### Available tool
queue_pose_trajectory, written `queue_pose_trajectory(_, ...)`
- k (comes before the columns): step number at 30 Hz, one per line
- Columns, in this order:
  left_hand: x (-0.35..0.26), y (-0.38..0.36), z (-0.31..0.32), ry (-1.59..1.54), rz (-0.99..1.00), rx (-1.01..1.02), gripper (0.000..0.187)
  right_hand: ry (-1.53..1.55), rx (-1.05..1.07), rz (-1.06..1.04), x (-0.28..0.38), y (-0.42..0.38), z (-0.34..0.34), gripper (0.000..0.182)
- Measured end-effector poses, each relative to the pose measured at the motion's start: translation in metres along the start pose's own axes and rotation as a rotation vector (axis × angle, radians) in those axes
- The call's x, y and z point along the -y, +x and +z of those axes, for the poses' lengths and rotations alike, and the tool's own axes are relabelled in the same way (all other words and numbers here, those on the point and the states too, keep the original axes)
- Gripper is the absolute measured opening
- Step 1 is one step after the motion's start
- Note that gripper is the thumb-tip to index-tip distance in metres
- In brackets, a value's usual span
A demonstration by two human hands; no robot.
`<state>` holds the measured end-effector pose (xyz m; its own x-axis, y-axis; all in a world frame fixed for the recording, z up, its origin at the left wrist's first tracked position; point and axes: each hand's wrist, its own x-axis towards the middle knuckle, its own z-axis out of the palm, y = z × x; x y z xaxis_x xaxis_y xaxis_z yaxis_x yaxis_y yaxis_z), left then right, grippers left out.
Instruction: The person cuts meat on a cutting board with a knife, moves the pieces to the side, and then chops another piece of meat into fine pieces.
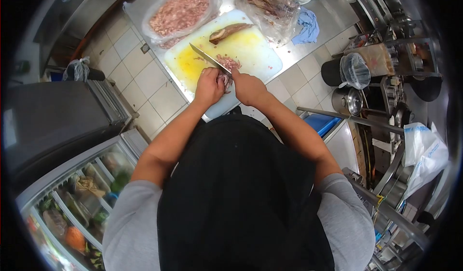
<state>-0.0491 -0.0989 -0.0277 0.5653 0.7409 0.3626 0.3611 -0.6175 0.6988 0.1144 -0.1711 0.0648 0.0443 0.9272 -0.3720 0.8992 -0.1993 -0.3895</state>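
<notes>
The relation that matters here is at the knife edge: the blade of the kitchen knife (205,54) runs between the small strip of meat (226,83) and the diced meat (226,61), with the strip on the person's near side and the pile just beyond. The strip lies at the near part of the cutting board (265,56), right beside the left hand (209,86), whose fingers are curled over it, gripping its left side; how far the thumb reaches under is hidden. The right hand (249,89) is clenched around the handle — the closer of the two to the strip's right side — and from it the blade slants away and to the left, tip well past the left knuckles. The strip's own long axis seems to run roughly away from the body, so the blade crosses its far end at a slant, though the overlap makes the exact angle hard to tell.

Farther off, near the board's far edge, the large piece of meat (230,32) lies lengthwise from left to right, its right end angled slightly away, apart from both hands. Beyond the board on the surface (333,13) sit the bag of chopped meat (179,13) to the left and the bag of meat pieces (270,5) to the right — neither touched by the fingers.
</notes>
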Motion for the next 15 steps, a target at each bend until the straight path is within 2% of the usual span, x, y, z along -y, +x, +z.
queue_pose_trajectory(2, -0.008, 0.003, -0.005, -0.094, -0.046, -0.094, 0.013, -0.036, 0.011, 0.019, 0.002, -0.012, -0.015, 0.033)
queue_pose_trajectory(5, -0.004, -0.002, -0.003, -0.031, -0.039, -0.044, 0.014, -0.076, 0.073, 0.047, 0.006, -0.057, -0.037, 0.029)
queue_pose_trajectory(9, 0.004, -0.003, 0.006, -0.030, -0.043, -0.067, 0.013, -0.102, 0.160, 0.102, 0.001, -0.074, -0.040, 0.029)
queue_pose_trajectory(12, 0.004, -0.003, 0.002, -0.007, -0.039, -0.024, 0.011, -0.058, 0.076, 0.089, -0.011, -0.029, 0.003, 0.029)
queue_pose_trajectory(15, 0.008, -0.006, 0.001, -0.013, -0.036, 0.038, 0.020, -0.004, -0.011, 0.020, -0.005, 0.001, 0.007, 0.032)
